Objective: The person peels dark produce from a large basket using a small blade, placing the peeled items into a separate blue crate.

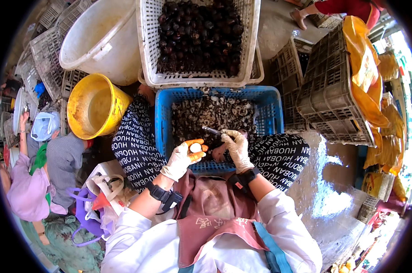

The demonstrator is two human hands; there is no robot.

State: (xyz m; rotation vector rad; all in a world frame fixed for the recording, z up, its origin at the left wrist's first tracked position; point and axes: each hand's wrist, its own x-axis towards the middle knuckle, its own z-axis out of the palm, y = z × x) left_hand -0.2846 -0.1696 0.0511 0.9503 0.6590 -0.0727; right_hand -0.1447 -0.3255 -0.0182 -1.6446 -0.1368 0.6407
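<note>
Over the near edge of a blue plastic basket (161, 123), my left hand (181, 160), in a whitish glove with orange-stained fingertips, cradles a peeled water chestnut (196, 148), round and white. My right hand (237, 149), gloved too, grips a small knife (210, 130) whose blade points left, apart from the chestnut. Dark and pale peelings (210, 111) lie across the bottom of the basket, which stands between my knees. Beyond it, a white plastic crate (145, 54) holds a heap of dark, unpeeled water chestnuts (199, 36).
A yellow bucket (94, 107) and a large white tub (94, 41) stand at the left. Stacked grey crates (329, 86) with orange sacks (363, 68) rise at the right. Another person (33, 182) sits at far left; a person in red (347, 7) is at the upper right.
</note>
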